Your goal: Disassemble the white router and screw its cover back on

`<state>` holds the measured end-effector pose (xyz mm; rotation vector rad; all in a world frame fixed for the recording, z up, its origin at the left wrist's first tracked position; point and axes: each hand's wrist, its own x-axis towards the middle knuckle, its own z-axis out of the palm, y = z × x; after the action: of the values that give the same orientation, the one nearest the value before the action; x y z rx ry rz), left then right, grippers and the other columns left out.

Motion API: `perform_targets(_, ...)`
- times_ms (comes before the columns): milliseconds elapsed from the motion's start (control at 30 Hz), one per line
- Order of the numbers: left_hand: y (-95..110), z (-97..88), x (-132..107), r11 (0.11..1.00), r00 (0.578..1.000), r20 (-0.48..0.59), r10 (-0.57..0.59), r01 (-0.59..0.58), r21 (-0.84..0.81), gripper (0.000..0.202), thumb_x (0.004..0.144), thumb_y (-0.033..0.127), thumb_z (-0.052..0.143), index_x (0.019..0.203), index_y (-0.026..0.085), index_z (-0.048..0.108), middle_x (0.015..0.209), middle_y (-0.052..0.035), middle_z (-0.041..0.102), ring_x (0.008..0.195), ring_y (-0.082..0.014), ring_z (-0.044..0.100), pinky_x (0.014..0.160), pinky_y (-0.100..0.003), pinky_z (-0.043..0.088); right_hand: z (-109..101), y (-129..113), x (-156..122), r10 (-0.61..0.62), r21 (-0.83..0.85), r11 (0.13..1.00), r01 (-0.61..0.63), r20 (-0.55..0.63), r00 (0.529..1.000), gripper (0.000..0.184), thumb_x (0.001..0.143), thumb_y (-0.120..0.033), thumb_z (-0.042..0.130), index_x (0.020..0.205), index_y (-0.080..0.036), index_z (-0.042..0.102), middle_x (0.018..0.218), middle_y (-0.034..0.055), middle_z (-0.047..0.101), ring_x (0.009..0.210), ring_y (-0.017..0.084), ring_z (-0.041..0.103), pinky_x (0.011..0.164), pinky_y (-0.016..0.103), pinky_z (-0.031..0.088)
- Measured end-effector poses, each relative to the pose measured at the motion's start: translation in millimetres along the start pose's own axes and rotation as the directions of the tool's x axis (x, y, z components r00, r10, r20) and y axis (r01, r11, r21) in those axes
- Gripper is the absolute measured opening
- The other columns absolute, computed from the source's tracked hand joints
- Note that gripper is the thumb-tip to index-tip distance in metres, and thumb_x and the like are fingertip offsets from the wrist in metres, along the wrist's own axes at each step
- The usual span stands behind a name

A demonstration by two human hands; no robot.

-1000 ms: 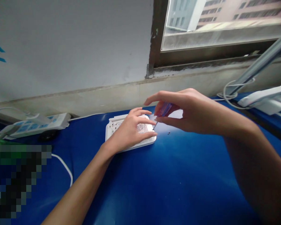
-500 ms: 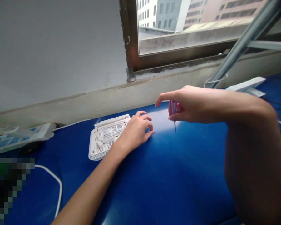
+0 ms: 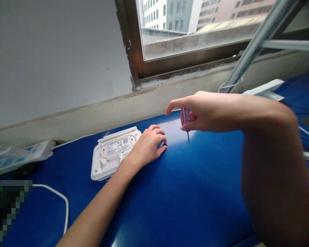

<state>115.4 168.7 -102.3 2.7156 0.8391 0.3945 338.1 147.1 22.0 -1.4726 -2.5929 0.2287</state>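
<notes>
My left hand (image 3: 152, 143) rests low over the blue tabletop, just right of a white router (image 3: 110, 164). Its thumb and index finger pinch a small dark piece (image 3: 165, 144), too small to make out. The router lies underside up, showing a label and rows of vent holes; my left wrist and forearm pass in front of its right edge. Further right, my right hand (image 3: 195, 111) is raised above the table with fingers wrapped round the purple, see-through handle of a screwdriver (image 3: 185, 116). The thin shaft points down, and the index finger stretches out to the left.
At the left stand a white power strip (image 3: 41, 152) and a white cable (image 3: 67, 206) beside a blurred-out area. A metal frame (image 3: 249, 51) leans at the right, near a white bracket-like piece (image 3: 266, 89). Wall and window border the table's back edge.
The camera view has shifted, so the surroundings sit further left. My left hand has moved slightly right of the router, and the dark piece shows more clearly. My right hand still grips the screwdriver.
</notes>
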Motion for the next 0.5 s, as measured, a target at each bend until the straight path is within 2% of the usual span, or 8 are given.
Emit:
perform_targets(300,-4.4,-4.2,-9.1,1.0,1.0,-0.009,0.0,0.0,0.008,0.012,0.092,0.027,0.069,0.098,0.02,0.076,0.117,-0.0078,0.07,0.129,-0.0307,0.05,0.107,-0.046,0.048,1.6,-4.1,4.1,-0.068,0.045,0.997,0.068,0.01,0.998,0.046,0.078,-0.023,0.072,0.124,-0.027,0.068,0.066,-0.0044,0.068,0.048,0.013,0.058,0.044,0.025,0.031)
perform_targets(400,-5.5,-17.1,-17.3,1.0,1.0,-0.008,-0.01,0.01,0.012,0.016,0.09,0.029,0.072,0.102,0.02,0.076,0.122,-0.0086,0.068,0.129,-0.0304,0.049,0.108,-0.045,0.047,4.8,-5.4,7.6,-0.078,0.074,0.994,0.076,0.027,0.997,0.045,0.081,-0.024,0.071,0.126,-0.027,0.066,0.069,-0.0037,0.069,0.049,0.012,0.059,0.044,0.024,0.033)
perform_targets(500,-12.3,-38.4,-33.8,0.999,0.998,-0.029,-0.048,0.049,0.004,0.024,0.089,0.032,0.074,0.11,0.02,0.074,0.127,-0.009,0.066,0.132,-0.0286,0.048,0.111,-0.042,0.045,7.8,-14.2,12.8,-0.108,0.138,0.985,0.104,0.019,0.994,0.05,0.085,-0.023,0.068,0.134,-0.028,0.061,0.076,-0.0015,0.072,0.056,0.015,0.064,0.045,0.024,0.039)
